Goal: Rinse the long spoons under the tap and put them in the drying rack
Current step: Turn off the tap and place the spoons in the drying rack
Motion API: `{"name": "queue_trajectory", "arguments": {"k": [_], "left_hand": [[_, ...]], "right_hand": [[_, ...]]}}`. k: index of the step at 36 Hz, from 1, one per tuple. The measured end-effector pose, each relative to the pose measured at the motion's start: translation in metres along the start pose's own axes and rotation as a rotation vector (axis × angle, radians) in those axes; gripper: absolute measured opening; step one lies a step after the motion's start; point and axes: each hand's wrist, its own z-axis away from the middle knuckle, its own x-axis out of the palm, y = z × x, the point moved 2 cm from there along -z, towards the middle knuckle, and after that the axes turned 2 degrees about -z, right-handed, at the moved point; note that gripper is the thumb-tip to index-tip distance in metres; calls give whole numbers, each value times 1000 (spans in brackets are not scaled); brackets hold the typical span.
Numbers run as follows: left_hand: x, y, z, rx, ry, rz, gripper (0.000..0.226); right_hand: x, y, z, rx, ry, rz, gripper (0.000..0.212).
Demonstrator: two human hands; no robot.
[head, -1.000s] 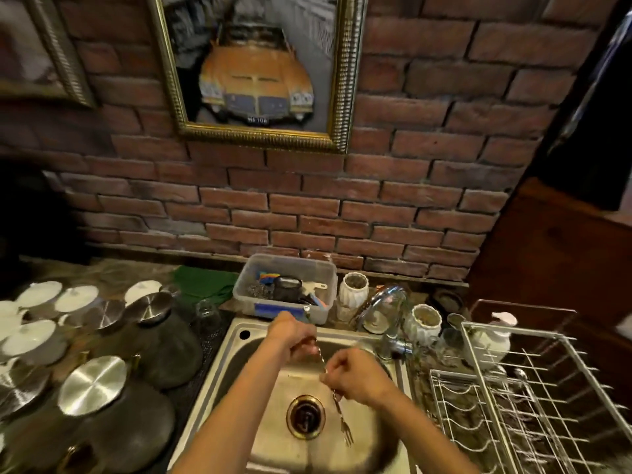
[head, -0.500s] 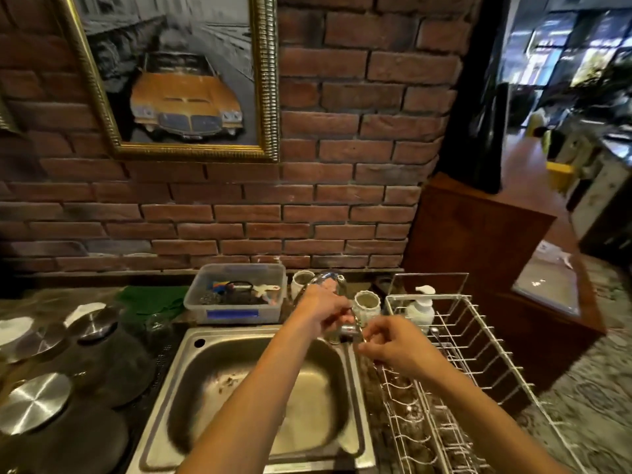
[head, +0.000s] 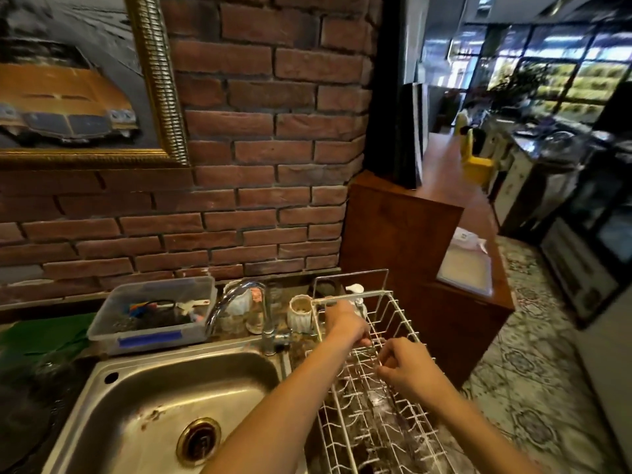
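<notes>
White-coated wire drying rack (head: 393,340) stands just right of the steel sink (head: 164,398). Both hands are over it: left hand (head: 345,323) with fingers curled down among the wires, right hand (head: 405,366) with fingers bent. Spoons not discernible; whether either hand holds one cannot be told. Tap (head: 236,299) arcs over the sink.

drying rack (head: 393,398) right of sink (head: 164,388)

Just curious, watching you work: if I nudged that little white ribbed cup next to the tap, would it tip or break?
The white ribbed cup looks ceramic, so probably stiff and chippable if knocked. It is taller than wide, so a push near the rim might tip it. It stands close against the drying rack, which would likely stop it sliding right.
</notes>
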Motion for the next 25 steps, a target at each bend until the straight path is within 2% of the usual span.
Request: {"name": "queue_trajectory", "arguments": {"k": [3, 14, 18, 23, 25], "left_hand": [[16, 1, -12, 31, 99, -158, 38], [54, -8, -29, -106, -13, 13, 33], [62, -9, -32, -60, 26, -98, 24], [72, -14, -39, -57, 48, -172, 32], [76, -15, -40, -60, 31, -196, 32]], "right_hand": [[3, 16, -7, 23, -14, 54, 17], [22, 44, -22, 11, -68, 197, 12], [25, 46, -23, -19, -111, 199, 18], [26, 47, -23, -22, -179, 282, 9], [28, 48, -23, -16, -200, 301, 13]]}}
